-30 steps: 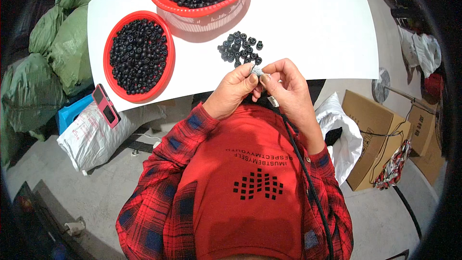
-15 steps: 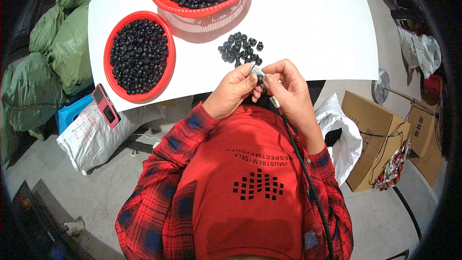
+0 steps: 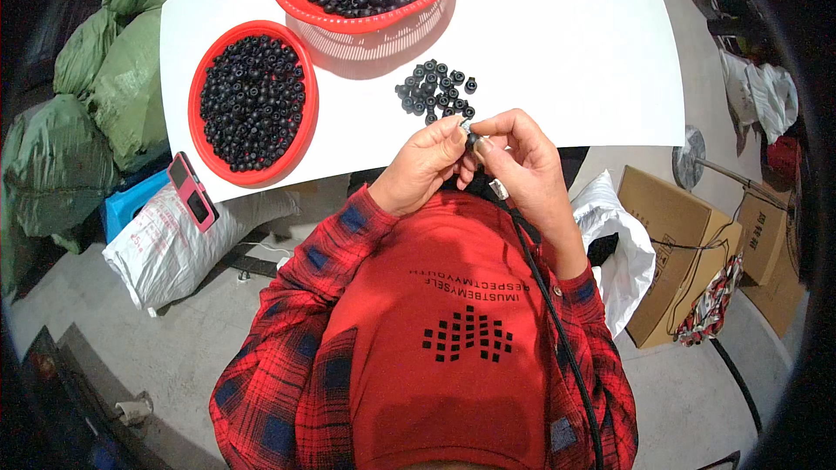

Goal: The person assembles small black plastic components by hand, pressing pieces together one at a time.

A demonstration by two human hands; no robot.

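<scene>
In front of my torso, at the table's near edge, my two hands meet over a small grey, speckled piece (image 3: 466, 126). My left hand (image 3: 424, 162) is closed, pinching it between thumb and fingers. My right hand (image 3: 529, 164) is closed on it from the other side, with something dark under the fingertips that I cannot make out. Just beyond the fingers lies a loose pile of small black round parts (image 3: 432, 87) with holes in their centres. A black cord (image 3: 544, 283) with a white tag (image 3: 498, 189) runs below my right hand.
A red oval basket (image 3: 194, 103) of black parts stands left on the white table (image 3: 566, 61); another red basket (image 3: 283, 2) is at the back. A pink-cased phone (image 3: 192, 191) rests at the left edge. White sack (image 3: 634, 265) and cartons (image 3: 670, 218) stand right, green sacks (image 3: 131, 87) left.
My fingers have shifted slightly over the grey piece, and less of it shows now. The baskets and the pile are unchanged.
</scene>
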